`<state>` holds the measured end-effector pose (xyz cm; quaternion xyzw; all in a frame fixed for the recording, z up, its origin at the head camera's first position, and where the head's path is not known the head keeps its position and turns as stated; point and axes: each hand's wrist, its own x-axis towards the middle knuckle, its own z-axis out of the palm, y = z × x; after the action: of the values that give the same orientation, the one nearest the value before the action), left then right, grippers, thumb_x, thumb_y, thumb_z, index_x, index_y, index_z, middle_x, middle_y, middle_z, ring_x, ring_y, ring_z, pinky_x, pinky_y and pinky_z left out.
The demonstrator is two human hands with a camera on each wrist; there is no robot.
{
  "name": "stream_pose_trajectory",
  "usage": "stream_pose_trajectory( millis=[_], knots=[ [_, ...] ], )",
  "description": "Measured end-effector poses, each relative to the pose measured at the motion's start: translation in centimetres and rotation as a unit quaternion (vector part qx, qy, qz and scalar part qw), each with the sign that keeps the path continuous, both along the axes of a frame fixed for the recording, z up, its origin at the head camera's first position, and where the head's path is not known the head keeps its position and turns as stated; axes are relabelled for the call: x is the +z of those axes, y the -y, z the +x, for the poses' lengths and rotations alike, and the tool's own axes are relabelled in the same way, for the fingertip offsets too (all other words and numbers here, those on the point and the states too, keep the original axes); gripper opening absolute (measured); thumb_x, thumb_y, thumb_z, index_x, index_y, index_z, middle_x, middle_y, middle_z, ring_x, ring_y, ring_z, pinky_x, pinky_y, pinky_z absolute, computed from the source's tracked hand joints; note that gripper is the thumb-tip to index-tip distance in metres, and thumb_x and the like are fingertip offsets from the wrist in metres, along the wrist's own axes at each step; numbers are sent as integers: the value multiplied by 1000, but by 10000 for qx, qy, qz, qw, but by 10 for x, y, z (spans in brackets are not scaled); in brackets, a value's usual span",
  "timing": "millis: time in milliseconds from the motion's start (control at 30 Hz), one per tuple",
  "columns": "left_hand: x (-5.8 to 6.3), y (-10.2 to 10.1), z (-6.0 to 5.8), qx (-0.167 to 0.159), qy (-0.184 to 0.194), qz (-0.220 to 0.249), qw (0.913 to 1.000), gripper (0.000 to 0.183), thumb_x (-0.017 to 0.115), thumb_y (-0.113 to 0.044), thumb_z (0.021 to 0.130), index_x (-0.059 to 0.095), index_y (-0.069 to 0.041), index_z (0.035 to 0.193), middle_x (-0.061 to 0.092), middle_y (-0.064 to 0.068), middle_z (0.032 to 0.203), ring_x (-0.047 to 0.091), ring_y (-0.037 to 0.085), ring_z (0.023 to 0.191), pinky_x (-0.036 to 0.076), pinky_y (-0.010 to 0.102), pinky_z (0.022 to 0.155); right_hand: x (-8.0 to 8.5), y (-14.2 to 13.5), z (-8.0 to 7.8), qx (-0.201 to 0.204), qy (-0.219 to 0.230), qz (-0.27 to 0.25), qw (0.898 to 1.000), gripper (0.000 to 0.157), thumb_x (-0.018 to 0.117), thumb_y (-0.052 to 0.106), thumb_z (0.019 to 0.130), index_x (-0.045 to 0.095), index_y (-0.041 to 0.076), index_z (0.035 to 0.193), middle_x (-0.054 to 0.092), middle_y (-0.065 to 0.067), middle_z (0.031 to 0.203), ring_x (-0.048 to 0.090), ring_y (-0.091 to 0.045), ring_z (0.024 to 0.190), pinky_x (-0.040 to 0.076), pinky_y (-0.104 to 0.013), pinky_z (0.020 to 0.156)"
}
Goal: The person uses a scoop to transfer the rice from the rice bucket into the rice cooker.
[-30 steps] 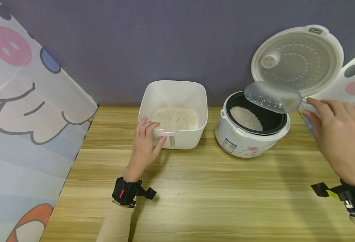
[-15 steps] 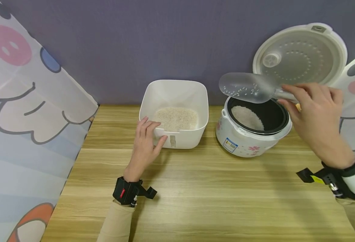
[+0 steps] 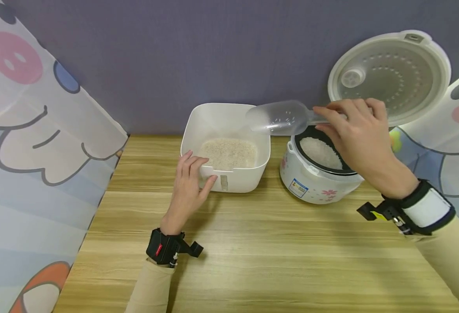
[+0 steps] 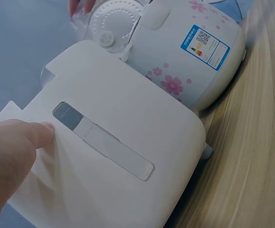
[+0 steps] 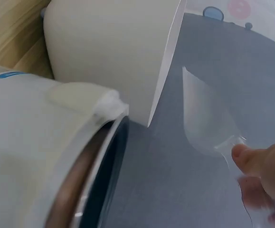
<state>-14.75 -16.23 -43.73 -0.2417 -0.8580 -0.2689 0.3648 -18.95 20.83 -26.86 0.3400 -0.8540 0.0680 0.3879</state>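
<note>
My left hand (image 3: 187, 187) grips the front rim of a white rice bin (image 3: 245, 180), fingers over the edge and thumb on the outer wall. Rice (image 3: 228, 153) covers the bin's floor. My right hand (image 3: 360, 134) holds a clear plastic scoop (image 3: 282, 118) by its handle. A few grains cling to the scoop, whose tip overlaps the bin's right rear rim in the head view. Under that hand stands a white rice cooker (image 3: 311, 191) with pink flowers, a mound of rice (image 3: 319, 152) in its dark inner pot. The right wrist view shows the thumb (image 5: 251, 159) on the scoop's handle.
The cooker's lid (image 3: 394, 78) stands raised at the back right. Behind the wooden table (image 3: 253, 252) rises a grey-blue wall (image 3: 155, 65), and cartoon-printed sheets (image 3: 49, 208) border both sides. A narrow gap separates bin and cooker.
My right hand has carried the scoop leftward from over the cooker to the bin's right rim. The left hand keeps its hold on the bin.
</note>
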Motion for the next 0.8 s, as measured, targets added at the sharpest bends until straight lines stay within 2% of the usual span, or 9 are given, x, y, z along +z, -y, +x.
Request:
stream_pose_trajectory(
  millis=[133, 233, 333, 433, 500, 667, 800],
  knots=[
    [0, 0, 0, 12, 23, 1, 10000, 46, 62, -32, 103, 52, 3, 130, 50, 22, 129, 38, 45, 140, 24, 48, 127, 3, 14, -5, 152, -134, 620, 9979, 28, 68, 11, 98, 69, 6, 126, 68, -22, 112, 62, -44, 98, 31, -62, 95],
    [0, 0, 0, 6, 38, -1, 10000, 46, 62, -32, 103, 52, 3, 131, 50, 22, 129, 37, 44, 141, 23, 49, 127, 1, 26, -9, 273, -416, 1039, 9933, 24, 61, 9, 102, 67, 5, 125, 66, -22, 109, 61, -43, 100, 28, -62, 99],
    [0, 0, 1, 9, 44, -19, 10000, 46, 60, -34, 104, 52, 3, 131, 50, 22, 129, 37, 44, 141, 23, 49, 127, -2, 38, -13, 331, -760, 1426, 9863, 21, 54, 1, 103, 65, 4, 121, 65, -20, 106, 58, -40, 101, 27, -62, 102],
    [0, 0, 1, 6, 62, -5, 10000, 46, 59, -36, 105, 52, 2, 131, 50, 22, 129, 37, 45, 140, 23, 49, 127, -1, 50, -15, 268, -968, 1923, 9762, 30, 47, -10, 102, 65, 6, 119, 65, -17, 106, 56, -37, 105, 27, -60, 105],
    [0, 0, 0, 5, 20, 8, 10000, 46, 58, -36, 105, 52, 2, 131, 50, 22, 129, 38, 47, 139, 23, 50, 127, 0, 57, -15, 121, -1062, 2345, 9662, 34, 48, -12, 99, 66, 8, 121, 66, -16, 110, 55, -35, 109, 27, -58, 107],
    [-1, 0, 0, 4, 13, 17, 10000, 46, 56, -37, 106, 51, 2, 131, 50, 22, 129, 38, 46, 140, 23, 50, 127, 1, 74, -17, -48, -1156, 3170, 9413, 39, 67, -8, 88, 67, 9, 123, 65, -16, 112, 50, -33, 113, 27, -54, 114],
    [-1, 0, 0, 2, 32, 34, 10000, 46, 57, -36, 106, 52, 2, 131, 50, 21, 129, 37, 44, 141, 23, 50, 127, -2, 89, -19, -32, -1017, 3584, 9280, 30, 70, -5, 86, 69, 9, 113, 66, -15, 109, 52, -33, 111, 25, -51, 119]
  ],
)
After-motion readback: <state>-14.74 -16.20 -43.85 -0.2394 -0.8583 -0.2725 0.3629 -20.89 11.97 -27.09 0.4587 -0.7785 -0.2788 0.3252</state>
